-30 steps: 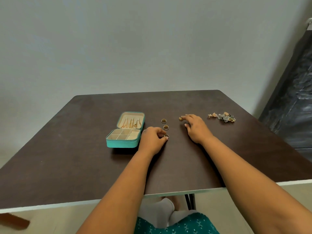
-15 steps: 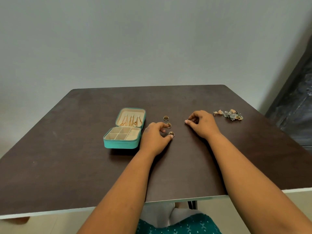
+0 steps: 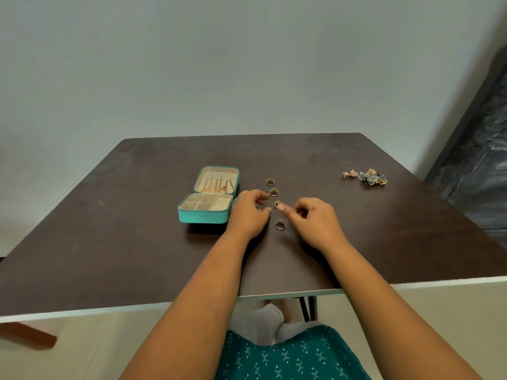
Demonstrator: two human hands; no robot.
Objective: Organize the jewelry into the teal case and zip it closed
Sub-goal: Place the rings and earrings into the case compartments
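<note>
Rings [image 3: 275, 200] lie just beside teal case [image 3: 204, 207].

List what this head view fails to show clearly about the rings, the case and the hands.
- Third ring: partly hidden by the right hand's blurred fingertips; grip unclear.
- Left hand: its back hides whatever lies under its curled fingers.
- Teal case: zipper too small.
- Jewelry heap: pieces too small to separate.
</note>
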